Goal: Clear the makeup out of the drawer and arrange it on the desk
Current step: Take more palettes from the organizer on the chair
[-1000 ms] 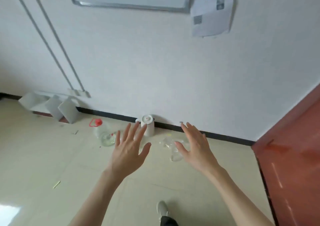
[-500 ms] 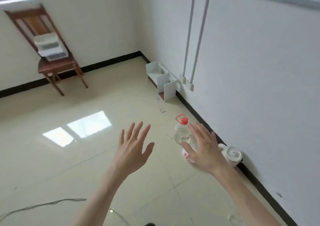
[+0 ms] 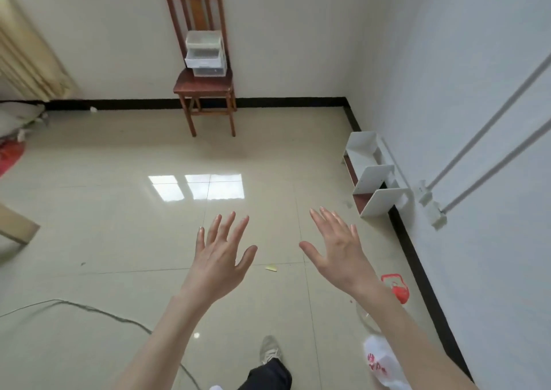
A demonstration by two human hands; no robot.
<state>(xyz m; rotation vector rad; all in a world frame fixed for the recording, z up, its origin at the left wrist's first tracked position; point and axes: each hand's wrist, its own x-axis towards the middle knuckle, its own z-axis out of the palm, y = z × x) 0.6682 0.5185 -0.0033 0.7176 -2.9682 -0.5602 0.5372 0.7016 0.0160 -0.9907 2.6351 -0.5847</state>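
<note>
A small clear plastic drawer unit (image 3: pixel 205 54) stands on the seat of a wooden chair (image 3: pixel 203 86) against the far wall; its middle drawer is pulled out a little. What lies inside cannot be made out, and no makeup shows. My left hand (image 3: pixel 222 257) and my right hand (image 3: pixel 338 248) are held out in front of me over the tiled floor, both empty with fingers spread, far short of the chair. A pale wooden corner (image 3: pixel 16 225) at the left edge may be the desk.
White metal bookends (image 3: pixel 374 177) lie by the right wall. A clear bottle with a red cap (image 3: pixel 398 291) and a plastic bag (image 3: pixel 381 362) sit on the floor under my right arm. A grey cable (image 3: pixel 89 309) crosses the floor at lower left. My shoe (image 3: pixel 269 349) shows below.
The view has swung left from the right wall to face the chair with the drawer unit. Both hands stay spread and empty in front of me.
</note>
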